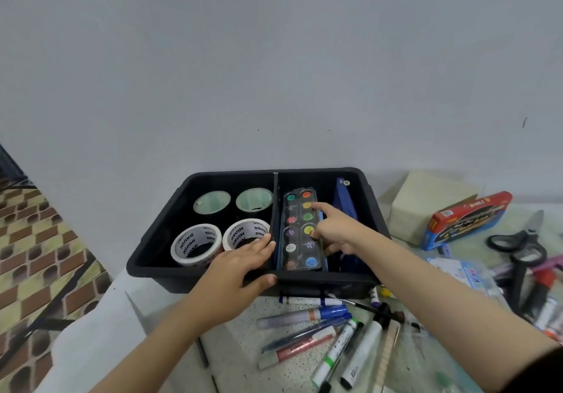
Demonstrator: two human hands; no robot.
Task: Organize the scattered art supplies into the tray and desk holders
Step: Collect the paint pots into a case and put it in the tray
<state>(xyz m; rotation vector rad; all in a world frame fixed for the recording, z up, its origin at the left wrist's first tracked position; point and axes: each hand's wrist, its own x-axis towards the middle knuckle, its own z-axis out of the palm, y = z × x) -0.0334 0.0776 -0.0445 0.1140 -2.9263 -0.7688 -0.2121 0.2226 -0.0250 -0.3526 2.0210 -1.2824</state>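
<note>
Markers and pens [329, 341] scattered on counter [243, 331], just before black tray [375, 206]. Left hand [240, 267] grips tray's near rim, fingers inside, thumb outside. Right hand [335, 234] holds watercolour palette [300, 231] in tray's right compartment: index straight on lid, thumb and curled fingers clamped at its right edge. Four tape rolls [185, 243] in left compartment. Scissors [528, 232] on counter, right.

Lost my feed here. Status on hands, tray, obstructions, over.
Left hand grips tray at near rim. Right hand holds paint palette in right compartment. Tape rolls in left. Markers, scissors loose on table, nothing blocking.
</note>
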